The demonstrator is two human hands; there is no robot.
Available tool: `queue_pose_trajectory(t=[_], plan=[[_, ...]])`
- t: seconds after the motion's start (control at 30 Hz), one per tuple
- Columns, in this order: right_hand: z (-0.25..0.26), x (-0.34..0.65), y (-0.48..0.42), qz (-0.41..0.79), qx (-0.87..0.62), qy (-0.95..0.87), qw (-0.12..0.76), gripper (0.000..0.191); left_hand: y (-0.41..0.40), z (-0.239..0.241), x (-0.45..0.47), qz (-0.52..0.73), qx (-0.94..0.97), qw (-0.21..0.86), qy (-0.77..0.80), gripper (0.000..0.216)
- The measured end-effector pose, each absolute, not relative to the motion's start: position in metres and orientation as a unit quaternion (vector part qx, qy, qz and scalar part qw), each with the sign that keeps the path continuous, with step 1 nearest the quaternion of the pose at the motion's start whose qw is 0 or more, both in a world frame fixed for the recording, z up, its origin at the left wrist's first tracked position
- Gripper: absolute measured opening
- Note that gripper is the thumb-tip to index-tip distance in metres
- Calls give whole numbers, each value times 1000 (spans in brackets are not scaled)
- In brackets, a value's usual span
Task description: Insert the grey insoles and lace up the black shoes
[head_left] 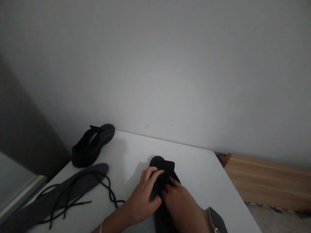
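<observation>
Right hand: fingers bent into the near shoe's opening; tips partly hidden, so whether they pinch cannot be told.
Left hand: thumb and index finger spread, touching the shoe's left side; clasp cannot be told.
Near shoe: between surface's left and right edges, toe toward far edge.
Grey insole, black laces: along left edge, laces partly on top.
Far shoe: far left corner.

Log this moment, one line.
Left hand: on black shoe | right hand: at its opening | laces: across grey insole | second shoe: on table
</observation>
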State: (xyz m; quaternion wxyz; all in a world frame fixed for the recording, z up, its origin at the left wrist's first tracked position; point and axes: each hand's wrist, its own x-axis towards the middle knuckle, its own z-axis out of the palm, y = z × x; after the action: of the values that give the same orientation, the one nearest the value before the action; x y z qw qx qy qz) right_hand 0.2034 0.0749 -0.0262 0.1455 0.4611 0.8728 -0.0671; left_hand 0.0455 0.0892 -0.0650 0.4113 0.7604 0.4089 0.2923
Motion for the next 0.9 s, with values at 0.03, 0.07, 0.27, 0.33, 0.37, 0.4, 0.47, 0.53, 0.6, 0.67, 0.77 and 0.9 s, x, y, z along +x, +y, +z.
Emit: queue_pose_trajectory(t=[0.03, 0.07, 0.27, 0.33, 0.37, 0.4, 0.47, 0.53, 0.6, 0.67, 0.77, 0.9], plan=[[-28, 201, 76, -60, 472, 869, 140, 36, 89, -65, 45, 293, 760, 411, 409, 78], [-30, 198, 77, -55, 482, 864, 136, 36, 89, -65, 45, 294, 760, 412, 409, 77], [-43, 188, 80, -42, 520, 845, 116, 43, 88, -67, 44, 303, 758, 412, 404, 77], [-40, 189, 80, -47, 521, 845, 111, 42, 88, -66, 44, 304, 757, 415, 402, 76], [-37, 191, 79, -53, 516, 848, 109, 41, 88, -66, 44, 306, 756, 418, 401, 75], [-32, 194, 78, -59, 508, 853, 108, 39, 88, -65, 44, 309, 754, 419, 399, 73], [-20, 205, 76, -92, 491, 863, 80, 31, 88, -65, 44, 323, 749, 421, 396, 67], [-10, 221, 74, -137, 500, 855, -16, 20, 87, -67, 44, 341, 739, 424, 397, 60], [-8, 238, 73, -150, 530, 818, -166, 16, 86, -70, 43, 356, 726, 430, 402, 57], [-15, 252, 73, -142, 542, 777, -286, 22, 86, -73, 43, 366, 718, 432, 405, 60], [-37, 261, 73, -208, 523, 751, -345, 46, 88, -74, 41, 382, 715, 430, 396, 69], [-62, 256, 66, -267, 520, 723, -367, 33, 92, -70, 38, 369, 732, 435, 372, 57]])
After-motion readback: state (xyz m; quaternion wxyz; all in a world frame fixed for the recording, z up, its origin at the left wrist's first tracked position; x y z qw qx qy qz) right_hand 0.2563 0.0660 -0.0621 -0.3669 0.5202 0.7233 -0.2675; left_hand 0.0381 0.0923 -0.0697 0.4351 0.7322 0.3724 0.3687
